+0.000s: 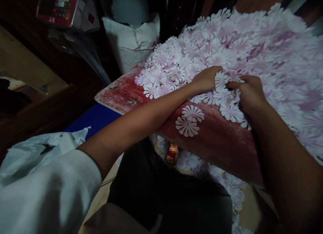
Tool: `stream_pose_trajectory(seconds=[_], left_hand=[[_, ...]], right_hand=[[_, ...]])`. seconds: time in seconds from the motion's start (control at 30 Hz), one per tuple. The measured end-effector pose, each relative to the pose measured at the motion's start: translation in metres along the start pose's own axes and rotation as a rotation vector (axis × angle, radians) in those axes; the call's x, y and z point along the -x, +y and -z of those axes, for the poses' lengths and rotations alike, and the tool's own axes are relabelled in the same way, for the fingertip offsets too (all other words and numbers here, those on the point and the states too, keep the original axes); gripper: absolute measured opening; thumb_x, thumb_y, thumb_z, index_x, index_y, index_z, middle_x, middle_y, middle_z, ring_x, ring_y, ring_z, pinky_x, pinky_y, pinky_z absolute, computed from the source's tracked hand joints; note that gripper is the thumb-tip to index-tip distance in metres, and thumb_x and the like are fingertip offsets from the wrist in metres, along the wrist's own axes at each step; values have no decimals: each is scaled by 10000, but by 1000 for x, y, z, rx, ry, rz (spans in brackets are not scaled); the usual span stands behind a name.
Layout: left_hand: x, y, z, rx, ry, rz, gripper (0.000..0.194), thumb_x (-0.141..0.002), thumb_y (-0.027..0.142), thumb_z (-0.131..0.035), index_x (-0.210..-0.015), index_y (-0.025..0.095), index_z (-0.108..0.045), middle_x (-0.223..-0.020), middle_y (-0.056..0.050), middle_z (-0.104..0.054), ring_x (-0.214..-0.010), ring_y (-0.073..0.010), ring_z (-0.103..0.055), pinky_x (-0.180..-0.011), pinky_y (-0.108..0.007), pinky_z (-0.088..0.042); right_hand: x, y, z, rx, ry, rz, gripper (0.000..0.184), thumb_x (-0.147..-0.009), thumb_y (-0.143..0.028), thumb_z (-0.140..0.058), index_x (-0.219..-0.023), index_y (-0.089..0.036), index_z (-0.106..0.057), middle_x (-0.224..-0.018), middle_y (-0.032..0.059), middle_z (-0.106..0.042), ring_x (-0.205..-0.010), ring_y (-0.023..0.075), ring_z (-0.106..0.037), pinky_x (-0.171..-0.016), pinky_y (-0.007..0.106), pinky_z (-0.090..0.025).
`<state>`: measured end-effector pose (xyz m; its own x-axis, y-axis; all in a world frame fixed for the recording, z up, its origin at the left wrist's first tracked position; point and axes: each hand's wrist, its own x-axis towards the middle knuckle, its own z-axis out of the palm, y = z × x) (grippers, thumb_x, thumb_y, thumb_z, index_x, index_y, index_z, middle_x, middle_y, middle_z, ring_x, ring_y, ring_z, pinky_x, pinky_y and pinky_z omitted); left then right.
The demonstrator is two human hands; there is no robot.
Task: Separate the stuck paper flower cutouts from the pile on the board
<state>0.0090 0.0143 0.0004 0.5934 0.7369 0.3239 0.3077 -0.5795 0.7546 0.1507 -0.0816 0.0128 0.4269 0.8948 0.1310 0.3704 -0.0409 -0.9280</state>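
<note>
A large heap of white flower cut-outs (242, 45) with pale purple centres covers much of a red board (214, 133). At the near edge of the heap, my left hand (208, 80) is closed on flower cut-outs, its fingertips hidden behind petals. My right hand (252, 91) faces it from the right, its fingers bent around several flower cut-outs (228, 96) between the two hands. Two loose flower cut-outs (189, 121) overlap on the bare red surface, nearer to me than the heap.
More flower cut-outs (219, 173) lie below the board, near my dark-clad legs. A white sack (131, 42) stands behind the board's far left corner. At upper left is a red scale with keys (63, 7); a pale plastic bag (37, 150) lies at left.
</note>
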Motion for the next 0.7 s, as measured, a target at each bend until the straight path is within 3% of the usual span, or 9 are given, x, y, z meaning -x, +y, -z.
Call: stream_pose_trajectory(seconds=[0.17, 0.4, 0.7], left_hand=[[-1, -2, 0, 41, 16, 6, 124, -840, 271, -748, -951, 223, -723, -1126, -76, -797, -1195, -302, -704, -1091, -376, -537], [0, 0, 0, 27, -1, 10, 78, -881, 267, -726, -931, 221, -686, -1118, -74, -790, -1186, -293, -691, -1099, -393, -541], [-1, -1, 0, 42, -1, -6, 112, -882, 276, -731, -956, 202, -691, -1191, -99, -776, -1237, -305, -693, -1130, -399, -523]], right_hand=[[4, -5, -1, -5, -2, -9, 246, -620, -330, -801, -763, -179, -670, -698, 44, -617, -614, 181, -544, -627, 376, -389], [5, -6, -2, -15, -12, 2, 251, -613, -346, -793, -747, -188, -650, -680, 37, -599, -617, 172, -521, -607, 363, -367], [5, -6, -1, -21, -2, -18, 134, -632, -185, -730, -758, -165, -686, -670, 31, -617, -602, 174, -538, -622, 365, -379]])
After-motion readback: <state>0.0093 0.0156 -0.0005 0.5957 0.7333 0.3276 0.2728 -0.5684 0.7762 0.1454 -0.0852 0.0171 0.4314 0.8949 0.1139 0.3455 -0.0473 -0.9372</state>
